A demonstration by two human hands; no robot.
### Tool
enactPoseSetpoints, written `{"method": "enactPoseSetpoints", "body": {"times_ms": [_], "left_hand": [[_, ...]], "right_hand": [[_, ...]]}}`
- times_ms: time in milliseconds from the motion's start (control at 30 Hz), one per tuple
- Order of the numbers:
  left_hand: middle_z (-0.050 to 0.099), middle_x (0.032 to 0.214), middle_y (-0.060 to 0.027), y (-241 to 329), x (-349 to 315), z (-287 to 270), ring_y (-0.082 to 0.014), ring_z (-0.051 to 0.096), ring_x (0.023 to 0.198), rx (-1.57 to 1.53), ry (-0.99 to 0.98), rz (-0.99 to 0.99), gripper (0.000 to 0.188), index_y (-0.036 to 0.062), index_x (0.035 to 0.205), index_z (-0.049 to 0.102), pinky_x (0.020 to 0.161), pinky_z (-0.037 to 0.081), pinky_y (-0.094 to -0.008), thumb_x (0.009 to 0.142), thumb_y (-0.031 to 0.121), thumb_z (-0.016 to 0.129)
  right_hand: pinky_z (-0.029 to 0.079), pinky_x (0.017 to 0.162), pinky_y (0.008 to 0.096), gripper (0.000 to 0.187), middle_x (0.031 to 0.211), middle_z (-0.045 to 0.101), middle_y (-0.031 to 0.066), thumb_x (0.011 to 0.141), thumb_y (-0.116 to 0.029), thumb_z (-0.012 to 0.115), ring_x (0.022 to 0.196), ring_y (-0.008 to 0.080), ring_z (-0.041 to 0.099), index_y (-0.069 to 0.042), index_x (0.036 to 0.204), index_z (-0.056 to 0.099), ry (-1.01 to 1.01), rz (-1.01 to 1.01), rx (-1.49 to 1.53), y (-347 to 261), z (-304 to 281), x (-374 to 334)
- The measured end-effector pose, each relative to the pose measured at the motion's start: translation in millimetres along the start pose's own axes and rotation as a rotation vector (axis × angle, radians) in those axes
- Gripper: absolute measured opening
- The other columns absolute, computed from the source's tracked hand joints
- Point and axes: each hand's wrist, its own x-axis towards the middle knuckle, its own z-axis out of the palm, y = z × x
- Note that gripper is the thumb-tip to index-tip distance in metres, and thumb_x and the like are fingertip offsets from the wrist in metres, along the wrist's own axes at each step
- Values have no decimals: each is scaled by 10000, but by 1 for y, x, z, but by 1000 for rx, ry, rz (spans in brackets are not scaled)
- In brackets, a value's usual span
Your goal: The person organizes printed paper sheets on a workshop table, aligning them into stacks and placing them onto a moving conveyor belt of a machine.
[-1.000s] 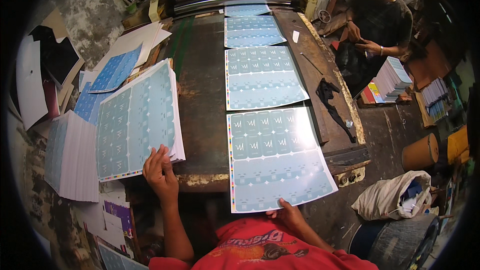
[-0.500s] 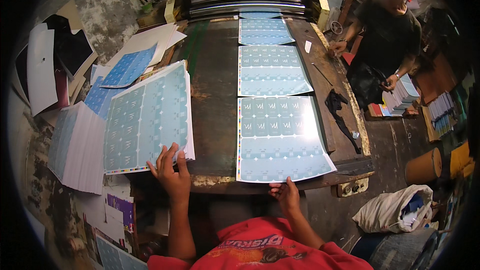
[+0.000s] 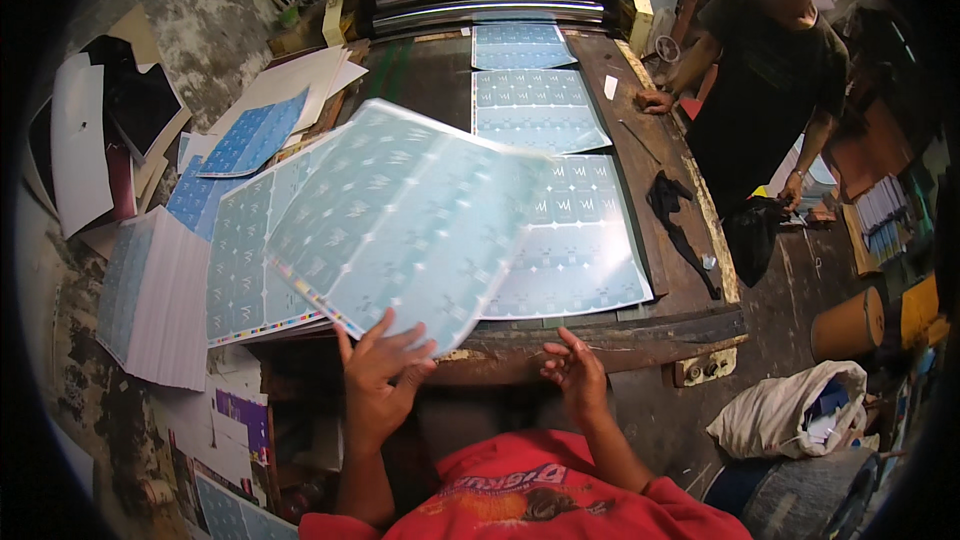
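Note:
A printed pale blue-green sheet, blurred by motion, hangs tilted between the left stack and the row of sheets on the bed. My left hand is at its near edge, fingers apart and overlapping the paper; a firm grip does not show. My right hand is off the front edge of the bed, holding nothing, its fingers loosely bent and apart. Beyond it lies another printed sheet, partly covered by the tilted one. The stack of matching sheets sits at the left.
Two more sheets trail back to the machine's rollers. A thicker pile of sheets leans at far left. A black cloth lies on the bed's right side. Another person stands at the right, and a white sack is lower right.
The nearest sheet has left the bed and swung leftward toward the stack. My right hand has let go of it. My left hand has come off the stack's edge, and the row has advanced.

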Motion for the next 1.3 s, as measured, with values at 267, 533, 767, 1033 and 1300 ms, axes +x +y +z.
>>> {"method": "enactPoseSetpoints", "body": {"times_ms": [267,533,767,1033,1300], "left_hand": [[650,1256,-59,-7,-10,25,-325,472,1329,-146,-391,225,321,157,1097,731,1149,196,-574,821,320,739],[570,1354,-134,-49,24,-4,-364,451,1334,278,243,48,508,34,1267,601,1142,271,-508,854,304,716],[620,1297,-110,-92,17,7,-320,528,1263,483,351,37,468,45,1236,624,1057,353,-459,851,291,726],[687,1184,-75,-89,17,6,-291,580,1194,340,411,7,336,77,1128,697,1004,369,-413,872,293,709],[716,1058,-69,-91,24,12,-280,611,1077,249,522,-81,229,48,1050,719,973,393,-388,979,195,558]], "right_hand": [[522,774,397,586,1169,578,151,845,-185,667,954,271,620,6,1337,414,14,161,3,-10,-7,-2],[435,538,248,333,771,643,83,947,-301,553,640,149,607,3,1083,558,80,281,-333,12,-35,-57],[427,592,274,304,733,612,93,964,-296,522,620,147,527,-13,1073,533,162,402,-131,19,-30,-91],[405,582,269,349,848,632,110,987,-314,491,668,158,554,6,1126,520,108,378,-74,40,-56,-85],[422,565,278,452,877,655,132,985,-395,496,703,207,633,21,1161,509,132,154,-63,15,-26,-43]]}}
